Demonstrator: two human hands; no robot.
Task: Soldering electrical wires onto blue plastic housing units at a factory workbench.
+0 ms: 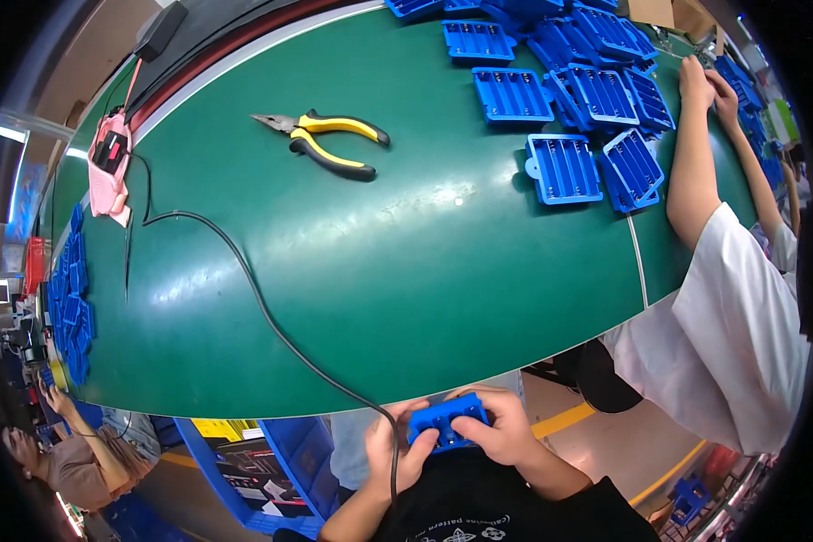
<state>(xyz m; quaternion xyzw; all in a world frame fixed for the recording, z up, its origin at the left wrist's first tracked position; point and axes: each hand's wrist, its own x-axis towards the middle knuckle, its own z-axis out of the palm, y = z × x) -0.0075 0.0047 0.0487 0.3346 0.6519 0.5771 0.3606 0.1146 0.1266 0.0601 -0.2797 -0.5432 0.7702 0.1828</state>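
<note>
Just off the near edge of the green table, a blue plastic battery holder (446, 422) is held close to my body. My left hand (390, 449) grips its left end, with the thumb pressed on its face. The right end is in my right hand (499, 428), whose thumb also rests on the face. Both sets of fingers curl behind the holder and are partly hidden. A black cable (271, 318) crosses the table and passes over my left hand. Pliers with yellow and black handles (327, 143) lie farther off, their jaws pointing left.
Several blue battery holders (565, 170) are heaped at the far right of the green table (370, 298). More blue holders (70, 303) lie along its left edge, near a pink cloth (108, 185). A co-worker's arms (696, 163) reach in at right; another person sits at left. A blue crate (303, 461) stands below the table.
</note>
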